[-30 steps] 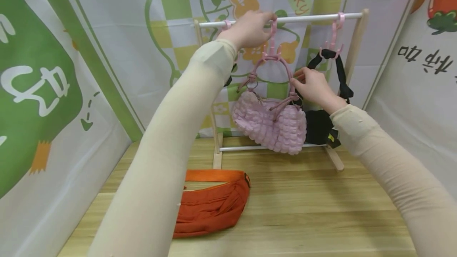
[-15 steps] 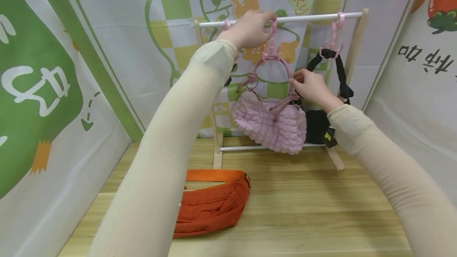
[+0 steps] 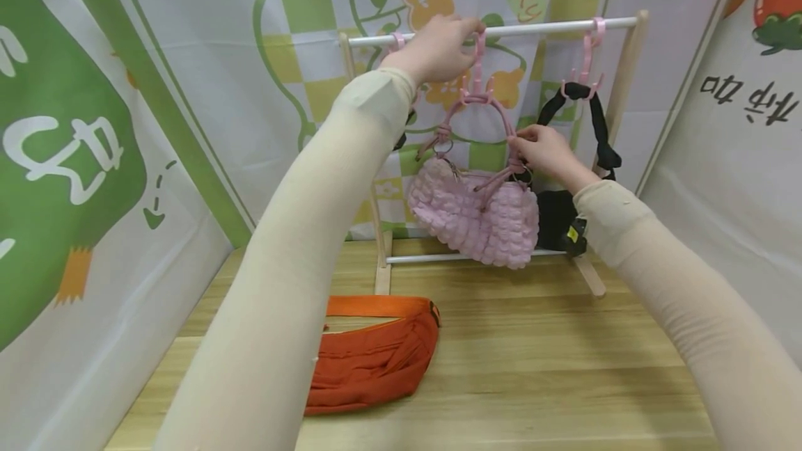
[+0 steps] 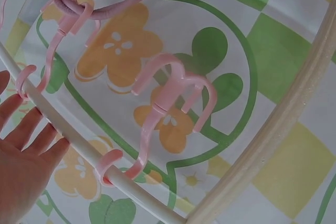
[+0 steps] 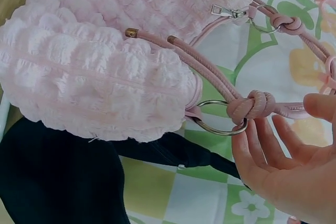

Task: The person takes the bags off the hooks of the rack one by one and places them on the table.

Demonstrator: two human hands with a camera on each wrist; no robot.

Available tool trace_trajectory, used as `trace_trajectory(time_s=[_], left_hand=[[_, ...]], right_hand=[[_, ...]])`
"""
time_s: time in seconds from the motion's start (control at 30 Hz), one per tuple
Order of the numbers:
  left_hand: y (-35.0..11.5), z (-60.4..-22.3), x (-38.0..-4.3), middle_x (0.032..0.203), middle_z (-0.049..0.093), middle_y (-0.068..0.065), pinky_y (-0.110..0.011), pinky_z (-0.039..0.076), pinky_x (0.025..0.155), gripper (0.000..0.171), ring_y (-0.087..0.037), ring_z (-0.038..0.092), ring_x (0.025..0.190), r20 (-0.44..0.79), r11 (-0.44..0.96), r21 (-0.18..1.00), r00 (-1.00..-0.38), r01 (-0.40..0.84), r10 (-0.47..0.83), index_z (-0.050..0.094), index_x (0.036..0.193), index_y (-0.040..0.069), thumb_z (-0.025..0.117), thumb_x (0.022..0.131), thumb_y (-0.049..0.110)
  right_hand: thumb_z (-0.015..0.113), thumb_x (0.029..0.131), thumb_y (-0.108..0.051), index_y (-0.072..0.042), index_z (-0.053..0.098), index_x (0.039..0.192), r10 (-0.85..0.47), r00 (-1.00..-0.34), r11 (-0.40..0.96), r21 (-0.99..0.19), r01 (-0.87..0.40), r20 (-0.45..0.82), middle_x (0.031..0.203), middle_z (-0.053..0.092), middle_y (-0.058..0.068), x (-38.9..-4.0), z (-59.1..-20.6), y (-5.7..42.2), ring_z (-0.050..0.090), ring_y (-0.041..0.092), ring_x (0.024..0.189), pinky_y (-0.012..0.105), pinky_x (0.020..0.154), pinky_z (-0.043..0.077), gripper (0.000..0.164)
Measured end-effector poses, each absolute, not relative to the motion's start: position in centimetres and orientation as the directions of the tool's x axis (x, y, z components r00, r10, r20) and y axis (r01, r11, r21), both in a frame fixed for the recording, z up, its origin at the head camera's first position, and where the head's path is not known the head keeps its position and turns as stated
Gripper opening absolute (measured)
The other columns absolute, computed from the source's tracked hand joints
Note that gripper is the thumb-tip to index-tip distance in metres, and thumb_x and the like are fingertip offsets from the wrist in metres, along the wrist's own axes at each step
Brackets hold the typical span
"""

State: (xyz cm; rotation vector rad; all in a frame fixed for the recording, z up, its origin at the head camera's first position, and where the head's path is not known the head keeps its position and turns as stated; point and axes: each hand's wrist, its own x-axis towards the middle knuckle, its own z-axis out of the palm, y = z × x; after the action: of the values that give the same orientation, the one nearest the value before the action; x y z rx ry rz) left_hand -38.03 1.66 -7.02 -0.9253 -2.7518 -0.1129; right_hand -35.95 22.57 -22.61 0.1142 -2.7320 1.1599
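A puffy pink handbag (image 3: pixel 476 218) hangs by its cord handle (image 3: pixel 505 117) from a pink hook (image 3: pixel 479 65) on the rack's white rail (image 3: pixel 539 29). My left hand (image 3: pixel 438 49) holds the top of that hook; its fingertips (image 4: pixel 34 114) lie along the rail in the left wrist view. Lower down, my right hand (image 3: pixel 548 152) pinches the right side of the handle. In the right wrist view the thumb and fingers sit beside the handle's knot (image 5: pixel 253 107), just past a metal ring (image 5: pixel 218 124). The bag's body tilts, its right end lower.
Behind the handbag to the right, a black bag (image 3: pixel 554 223) hangs from another pink hook (image 3: pixel 587 65). A bare hook (image 4: pixel 168 90) hangs left of my left hand. An orange waist bag (image 3: pixel 376 364) lies on the wooden table (image 3: pixel 532 367), partly hidden by my left sleeve.
My right hand has shifted slightly left, its fingers closer on the handle. The left hand and the handbag stay nearly still.
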Motion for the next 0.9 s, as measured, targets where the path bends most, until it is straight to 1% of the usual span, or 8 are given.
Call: trace_trajectory(time_s=[0.1,0.23,0.3,0.47,0.63,0.7,0.77,0.9], left_hand=[[1.69,-7.01,-38.06,0.155,0.03,0.002,-0.033,0.02,0.118,0.052,-0.02,0.022,0.144,0.249,0.796,0.001,-0.772,0.605,0.585,0.026,0.149,0.024,0.04,0.1,0.028],[1.73,-6.98,-38.06,0.152,0.034,0.001,-0.034,0.022,0.117,0.051,-0.02,0.025,0.142,0.256,0.796,0.002,-0.769,0.606,0.585,0.028,0.149,0.024,0.041,0.099,0.027],[1.74,-6.98,-38.06,0.152,0.035,0.0,-0.034,0.022,0.117,0.05,-0.02,0.027,0.142,0.258,0.796,-0.002,-0.769,0.605,0.585,0.028,0.149,0.024,0.04,0.1,0.027],[1.77,-6.98,-38.04,0.151,0.036,0.0,-0.034,0.021,0.117,0.051,-0.02,0.027,0.142,0.261,0.795,-0.006,-0.767,0.606,0.586,0.028,0.149,0.024,0.04,0.1,0.028],[1.75,-7.03,-37.96,0.152,0.036,0.0,-0.034,0.02,0.118,0.049,-0.02,0.027,0.142,0.267,0.792,0.007,-0.764,0.611,0.587,0.03,0.148,0.024,0.04,0.1,0.029],[1.73,-7.03,-37.94,0.152,0.035,0.0,-0.034,0.019,0.118,0.049,-0.019,0.026,0.142,0.266,0.791,0.008,-0.764,0.612,0.588,0.029,0.148,0.024,0.039,0.1,0.03],[1.7,-7.01,-37.9,0.152,0.034,0.001,-0.034,0.019,0.118,0.049,-0.019,0.026,0.142,0.266,0.791,0.005,-0.764,0.611,0.588,0.029,0.148,0.024,0.039,0.1,0.03],[1.66,-6.93,-37.83,0.153,0.033,0.002,-0.032,0.02,0.117,0.049,-0.018,0.026,0.143,0.263,0.794,0.001,-0.766,0.608,0.586,0.029,0.148,0.024,0.038,0.1,0.031]], right_hand=[[0.044,0.099,-0.038,0.001,0.045,0.136,0.007,-0.988,0.657,-0.745,-0.113,0.156,0.127,0.053,0.024,-36.14,-22.77,22.55,0.053,0.031,0.114,0.037,0.086,0.052,0.054],[0.044,0.099,-0.038,0.001,0.043,0.138,0.01,-0.993,0.612,-0.786,-0.085,0.116,0.131,0.05,0.024,-36.43,-22.97,22.61,0.051,0.032,0.119,0.044,0.095,0.048,0.055],[0.044,0.099,-0.038,0.001,0.043,0.138,0.008,-0.994,0.595,-0.799,-0.083,0.109,0.131,0.05,0.024,-36.54,-23.03,22.63,0.051,0.03,0.119,0.042,0.095,0.048,0.055],[0.048,0.097,-0.038,0.0,0.048,0.133,-0.008,-0.993,0.586,-0.804,-0.102,0.12,0.126,0.054,0.021,-36.55,-23.09,22.58,0.053,0.019,0.105,0.034,0.088,0.05,0.052],[0.052,0.096,-0.037,0.0,0.051,0.129,-0.028,-0.992,0.575,-0.81,-0.117,0.124,0.123,0.059,0.02,-36.49,-23.15,22.53,0.055,0.013,0.095,0.035,0.09,0.049,0.049],[0.053,0.095,-0.036,0.0,0.053,0.127,-0.03,-0.992,0.566,-0.816,-0.119,0.124,0.118,0.063,0.016,-36.5,-23.16,22.49,0.056,0.011,0.093,0.035,0.088,0.049,0.048],[0.054,0.095,-0.036,0.0,0.054,0.124,-0.029,-0.991,0.556,-0.822,-0.123,0.128,0.106,0.067,0.008,-36.55,-23.17,22.5,0.056,0.009,0.089,0.031,0.084,0.049,0.046],[0.055,0.096,-0.032,0.001,0.057,0.12,-0.032,-0.989,0.522,-0.842,-0.138,0.142,0.087,0.066,-0.008,-36.66,-23.2,22.58,0.057,0.006,0.08,0.024,0.073,0.049,0.041]])
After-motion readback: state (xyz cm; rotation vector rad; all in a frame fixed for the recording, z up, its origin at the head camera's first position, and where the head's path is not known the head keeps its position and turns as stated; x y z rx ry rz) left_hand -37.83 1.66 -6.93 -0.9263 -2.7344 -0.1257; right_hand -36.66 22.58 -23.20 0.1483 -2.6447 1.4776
